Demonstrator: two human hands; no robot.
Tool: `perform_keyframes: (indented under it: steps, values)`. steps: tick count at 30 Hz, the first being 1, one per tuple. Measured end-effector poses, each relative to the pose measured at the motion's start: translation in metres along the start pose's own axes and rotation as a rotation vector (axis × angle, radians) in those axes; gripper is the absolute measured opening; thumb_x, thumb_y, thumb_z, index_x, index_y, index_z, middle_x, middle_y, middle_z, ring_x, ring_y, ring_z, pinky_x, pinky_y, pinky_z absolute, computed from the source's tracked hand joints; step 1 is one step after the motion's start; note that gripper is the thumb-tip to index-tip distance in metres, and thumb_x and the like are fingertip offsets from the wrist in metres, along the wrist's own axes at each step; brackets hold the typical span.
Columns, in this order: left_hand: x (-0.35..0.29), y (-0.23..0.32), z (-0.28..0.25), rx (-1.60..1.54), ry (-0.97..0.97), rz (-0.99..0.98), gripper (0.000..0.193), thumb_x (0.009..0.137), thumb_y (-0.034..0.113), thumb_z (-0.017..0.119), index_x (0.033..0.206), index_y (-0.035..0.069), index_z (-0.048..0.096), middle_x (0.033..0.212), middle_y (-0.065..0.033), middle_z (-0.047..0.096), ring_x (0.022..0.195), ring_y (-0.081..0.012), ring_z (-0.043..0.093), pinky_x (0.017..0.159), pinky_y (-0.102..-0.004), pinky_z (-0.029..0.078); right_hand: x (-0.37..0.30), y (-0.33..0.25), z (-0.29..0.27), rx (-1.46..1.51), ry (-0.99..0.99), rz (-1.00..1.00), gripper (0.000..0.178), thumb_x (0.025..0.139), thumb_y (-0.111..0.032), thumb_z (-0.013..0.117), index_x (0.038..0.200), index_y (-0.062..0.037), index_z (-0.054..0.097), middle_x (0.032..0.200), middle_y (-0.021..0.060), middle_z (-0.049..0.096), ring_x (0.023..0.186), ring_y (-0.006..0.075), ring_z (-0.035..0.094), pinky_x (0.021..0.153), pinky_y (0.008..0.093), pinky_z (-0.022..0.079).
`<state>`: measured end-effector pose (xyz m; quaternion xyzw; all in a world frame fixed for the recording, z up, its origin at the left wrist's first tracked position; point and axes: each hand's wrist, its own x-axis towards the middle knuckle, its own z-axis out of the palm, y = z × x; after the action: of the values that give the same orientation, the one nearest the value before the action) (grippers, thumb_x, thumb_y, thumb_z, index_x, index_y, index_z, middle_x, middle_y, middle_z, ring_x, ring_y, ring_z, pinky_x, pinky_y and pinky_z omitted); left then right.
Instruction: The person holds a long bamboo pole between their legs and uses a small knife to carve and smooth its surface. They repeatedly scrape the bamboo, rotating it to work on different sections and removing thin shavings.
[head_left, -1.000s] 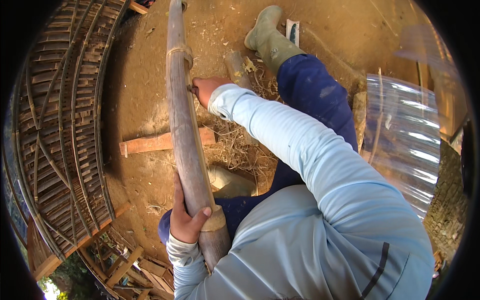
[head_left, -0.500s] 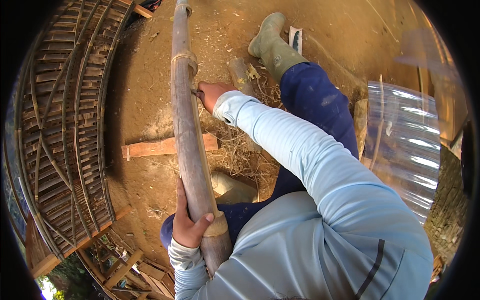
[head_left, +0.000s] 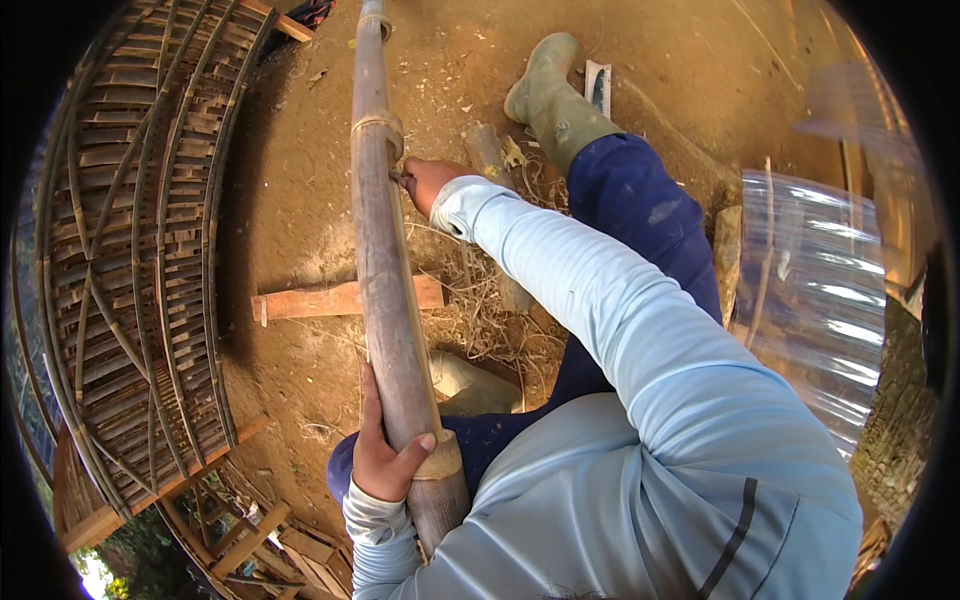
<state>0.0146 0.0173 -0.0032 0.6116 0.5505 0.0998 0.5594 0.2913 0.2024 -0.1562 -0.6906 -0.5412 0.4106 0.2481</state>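
Note:
A long grey-brown bamboo pole (head_left: 385,290), with pale rings at its joints, slants away from my lap toward the far edge. Its near end rests against my body. My left hand (head_left: 385,455) is wrapped around the pole by the nearest joint, thumb across the top and fingers along the left side. Farther up, my right hand (head_left: 435,182) is closed at the pole's right side, just short of another joint. A small dark tool end (head_left: 403,181) pokes out of that fist and meets the bamboo; the fingers hide the rest of it.
A reddish wooden board (head_left: 310,302) lies under the pole. Pale shavings (head_left: 490,320) litter the dirt beside my boots (head_left: 550,95). Left stands a slatted bamboo rack (head_left: 140,250); right are a clear corrugated sheet (head_left: 815,290) and a rough log (head_left: 890,420).
My right hand has slid slightly farther along the pole, toward the far joint. My left hand keeps its grip. The whole view has shifted a little.

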Motion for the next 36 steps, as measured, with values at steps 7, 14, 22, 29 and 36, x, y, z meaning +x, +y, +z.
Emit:
perform_keyframes:
  steps: [7,14,22,29,36]
  values:
    - [0.001,-0.005,-0.001,0.016,-0.011,0.033,0.114,0.074,0.013,0.076,0.162,-0.003,0.005,0.155,-0.0243,0.038,0.133,-0.028,0.05,0.111,-0.0357,0.04,0.024,0.006,0.002,-0.003,0.017,0.048,0.043,0.107,-0.026,0.038,0.147,-0.0149,0.049,0.142,0.0179,0.058,0.129,0.0386,0.057,0.109,0.0484,0.045]
    - [0.002,-0.001,0.001,-0.032,-0.01,0.024,0.113,0.076,0.013,0.076,0.162,-0.003,0.004,0.154,-0.0224,0.04,0.134,-0.027,0.048,0.112,-0.0348,0.038,0.028,0.018,0.019,0.124,0.127,-0.005,0.035,0.107,-0.035,0.045,0.127,-0.0113,0.061,0.115,0.0206,0.069,0.107,0.0393,0.066,0.093,0.0473,0.05]
    - [0.001,-0.004,-0.004,-0.1,-0.027,0.034,0.116,0.078,0.018,0.079,0.162,-0.004,0.002,0.155,-0.0214,0.038,0.136,-0.0269,0.046,0.113,-0.0361,0.037,0.009,0.055,0.036,0.488,0.224,-0.018,0.034,0.105,-0.037,0.053,0.117,-0.0061,0.06,0.092,0.0203,0.07,0.082,0.0335,0.071,0.078,0.0446,0.053]
    - [0.003,0.0,-0.004,-0.134,-0.036,0.012,0.117,0.076,0.018,0.079,0.161,-0.004,0.001,0.156,-0.0213,0.037,0.137,-0.027,0.045,0.114,-0.0364,0.036,0.015,0.065,0.013,0.057,0.131,-0.156,0.023,0.105,-0.029,0.049,0.116,-0.0092,0.056,0.091,0.019,0.071,0.086,0.0401,0.067,0.077,0.0486,0.05]
    - [0.002,-0.001,-0.007,-0.118,-0.022,-0.021,0.119,0.074,0.017,0.078,0.161,-0.004,0.001,0.153,-0.023,0.04,0.135,-0.0279,0.048,0.113,-0.0364,0.038,0.017,0.02,-0.037,-0.264,-0.053,-0.148,0.032,0.106,-0.022,0.036,0.131,-0.0127,0.054,0.121,0.0255,0.066,0.11,0.0447,0.064,0.092,0.0527,0.049]
